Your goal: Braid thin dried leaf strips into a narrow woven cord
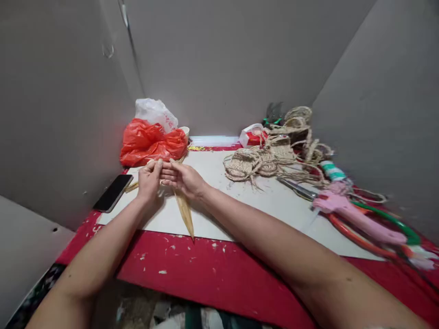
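My left hand [148,180] and my right hand [187,178] meet fingertip to fingertip over the white sheet, both closed in a pinch. Between them they grip a dry tan leaf strip [185,212], like a husk. Its pointed end hangs below my right hand past the sheet's front edge, and other tan pieces show beside my left hand and behind the fingers. The exact spot pinched is hidden by the fingers.
A black phone [113,193] lies left. Behind stand red plastic bags [151,144], a white bag [156,112] and a cup [185,131]. On the right are braided cord pieces [243,162], scissors [297,188] and a pink glue gun [356,214]. Grey walls enclose the red table [206,269].
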`<action>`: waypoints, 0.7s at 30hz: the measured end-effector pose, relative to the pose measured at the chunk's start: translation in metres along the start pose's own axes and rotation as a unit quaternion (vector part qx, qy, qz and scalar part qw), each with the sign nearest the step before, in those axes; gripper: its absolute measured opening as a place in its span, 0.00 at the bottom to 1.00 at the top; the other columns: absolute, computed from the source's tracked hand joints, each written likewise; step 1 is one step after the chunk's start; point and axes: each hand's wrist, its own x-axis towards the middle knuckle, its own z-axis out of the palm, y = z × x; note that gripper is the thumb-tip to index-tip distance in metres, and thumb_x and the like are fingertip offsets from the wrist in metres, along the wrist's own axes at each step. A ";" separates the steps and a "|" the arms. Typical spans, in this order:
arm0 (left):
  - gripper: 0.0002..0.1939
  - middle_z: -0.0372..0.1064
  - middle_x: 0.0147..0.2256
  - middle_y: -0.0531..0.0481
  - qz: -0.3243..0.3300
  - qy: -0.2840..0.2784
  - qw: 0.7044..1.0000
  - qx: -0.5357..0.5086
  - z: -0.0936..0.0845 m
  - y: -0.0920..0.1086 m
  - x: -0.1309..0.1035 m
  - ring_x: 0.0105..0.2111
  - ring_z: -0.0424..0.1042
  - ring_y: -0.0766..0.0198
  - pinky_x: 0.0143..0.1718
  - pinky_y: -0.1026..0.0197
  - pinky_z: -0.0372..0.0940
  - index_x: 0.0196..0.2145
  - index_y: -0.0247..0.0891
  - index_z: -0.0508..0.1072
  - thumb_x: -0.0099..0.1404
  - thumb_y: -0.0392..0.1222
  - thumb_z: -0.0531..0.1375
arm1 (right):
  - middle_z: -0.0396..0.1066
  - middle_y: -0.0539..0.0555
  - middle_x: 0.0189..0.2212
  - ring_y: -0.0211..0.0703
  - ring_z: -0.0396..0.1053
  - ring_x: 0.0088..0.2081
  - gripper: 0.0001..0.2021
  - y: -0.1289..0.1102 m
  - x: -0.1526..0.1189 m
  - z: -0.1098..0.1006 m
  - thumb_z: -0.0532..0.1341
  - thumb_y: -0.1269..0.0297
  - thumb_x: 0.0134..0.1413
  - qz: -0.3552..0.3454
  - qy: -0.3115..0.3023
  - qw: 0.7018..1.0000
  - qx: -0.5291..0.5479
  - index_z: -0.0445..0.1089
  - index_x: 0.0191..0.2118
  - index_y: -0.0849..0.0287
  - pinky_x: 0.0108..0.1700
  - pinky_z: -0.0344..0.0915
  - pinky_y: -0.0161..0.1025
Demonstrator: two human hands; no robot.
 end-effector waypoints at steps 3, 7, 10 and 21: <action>0.15 0.71 0.20 0.52 -0.025 0.004 1.000 -0.017 0.004 0.007 -0.003 0.17 0.68 0.68 0.20 0.66 0.64 0.24 0.35 0.72 0.52 0.51 0.65 | 0.76 0.57 0.40 0.38 0.73 0.37 0.17 0.015 -0.003 0.006 0.55 0.55 0.61 -0.046 -0.013 0.998 -0.033 0.73 0.45 0.61 0.38 0.69 0.34; 0.12 0.66 0.17 0.55 -0.036 0.076 0.996 -0.034 -0.003 0.008 0.007 0.15 0.63 0.71 0.18 0.68 0.59 0.20 0.35 0.69 0.51 0.45 0.65 | 0.73 0.56 0.47 0.42 0.71 0.46 0.22 0.016 -0.014 0.015 0.58 0.54 0.57 -0.155 -0.013 0.979 -0.129 0.67 0.55 0.55 0.43 0.70 0.38; 0.14 0.59 0.14 0.57 -0.044 0.121 0.992 -0.009 -0.014 0.002 0.019 0.14 0.57 0.74 0.18 0.69 0.55 0.18 0.36 0.64 0.55 0.44 0.61 | 0.71 0.55 0.49 0.43 0.71 0.46 0.27 0.002 -0.018 0.018 0.58 0.53 0.57 -0.267 0.003 0.939 -0.215 0.60 0.61 0.52 0.46 0.69 0.40; 0.18 0.63 0.19 0.56 0.035 -0.057 0.887 0.457 -0.011 -0.015 0.006 0.21 0.62 0.64 0.25 0.64 0.50 0.29 0.42 0.63 0.47 0.49 0.67 | 0.73 0.67 0.44 0.59 0.71 0.47 0.30 -0.004 0.016 -0.041 0.62 0.59 0.50 -0.007 0.220 0.683 -0.696 0.62 0.58 0.66 0.46 0.65 0.48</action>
